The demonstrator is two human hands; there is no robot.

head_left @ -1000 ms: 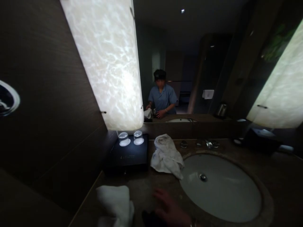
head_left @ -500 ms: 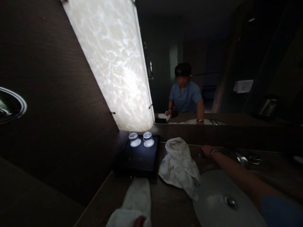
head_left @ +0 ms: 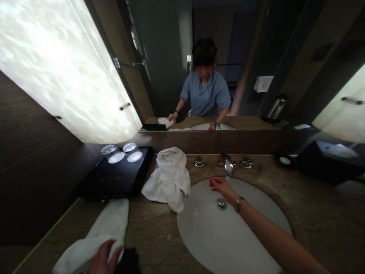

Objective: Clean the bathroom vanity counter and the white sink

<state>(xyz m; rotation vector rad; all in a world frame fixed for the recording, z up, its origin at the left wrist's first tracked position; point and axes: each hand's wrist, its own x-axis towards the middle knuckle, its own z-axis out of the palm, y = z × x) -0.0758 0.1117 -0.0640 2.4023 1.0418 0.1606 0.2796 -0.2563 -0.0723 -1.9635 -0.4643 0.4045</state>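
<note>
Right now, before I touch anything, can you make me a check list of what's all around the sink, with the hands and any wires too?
Surface: brown, streaky counter, with a white sink set in it.
Things: long cloth under the left hand; crumpled cloth beside the sink.
Clutter: two glasses on a black box; a dark thing by the left hand, too unclear to name.
Hands: left touches the long cloth; right hand is over the sink, near the tap. Can't tell if it holds anything.
Cables: nothing seen.
Surroundings: mirror behind the counter; glowing lamp at left.
</note>
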